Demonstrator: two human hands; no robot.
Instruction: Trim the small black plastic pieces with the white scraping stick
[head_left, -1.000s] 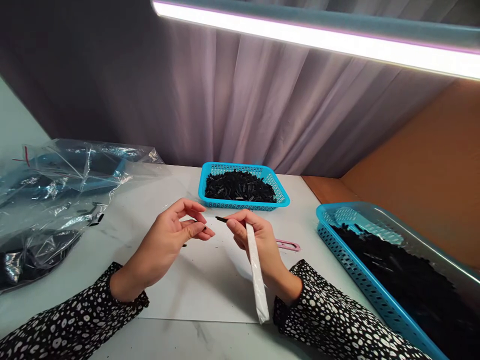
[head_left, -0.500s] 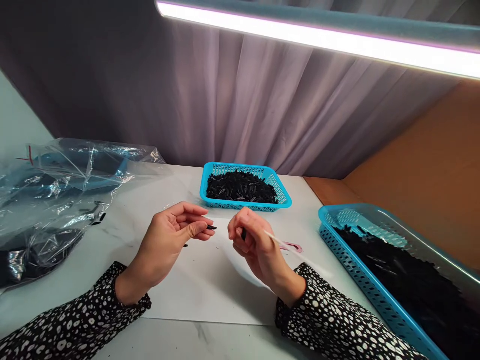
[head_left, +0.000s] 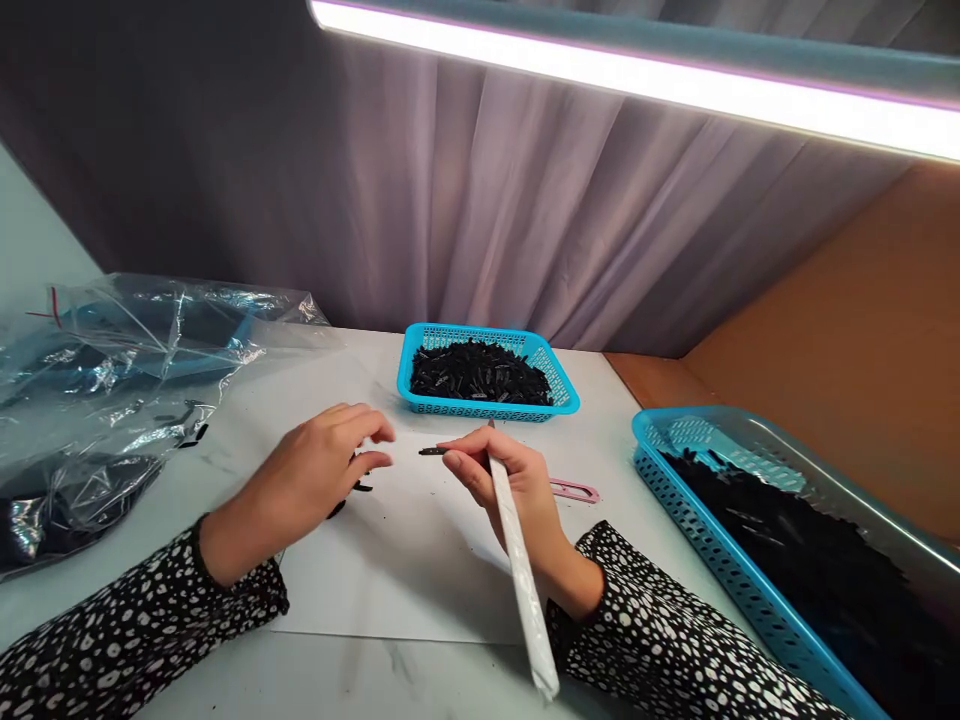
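Note:
My right hand (head_left: pixel 517 485) pinches a small thin black piece (head_left: pixel 432 451) between thumb and index finger. The same hand also holds a long white-wrapped stick (head_left: pixel 523 575), whose narrow dark tip rises just above the index finger. To the left, my left hand (head_left: pixel 307 475) is open, thumb and fingers apart with a gap between them. A few loose black pieces (head_left: pixel 363 487) lie on the white sheet (head_left: pixel 420 590), partly hidden under the left hand.
A blue basket (head_left: pixel 487 411) heaped with small black pieces stands at the back. At right is a larger blue basket (head_left: pixel 712 545) of black pieces. A pink slotted tool (head_left: pixel 576 491) lies beyond my right hand. Clear plastic bags (head_left: pixel 150 350) cover the left side; a tube light (head_left: pixel 600 70) hangs overhead.
My left hand has let go of the black piece it held and drawn back left. My right hand now pinches a black piece, and the white-wrapped stick has swung down toward me.

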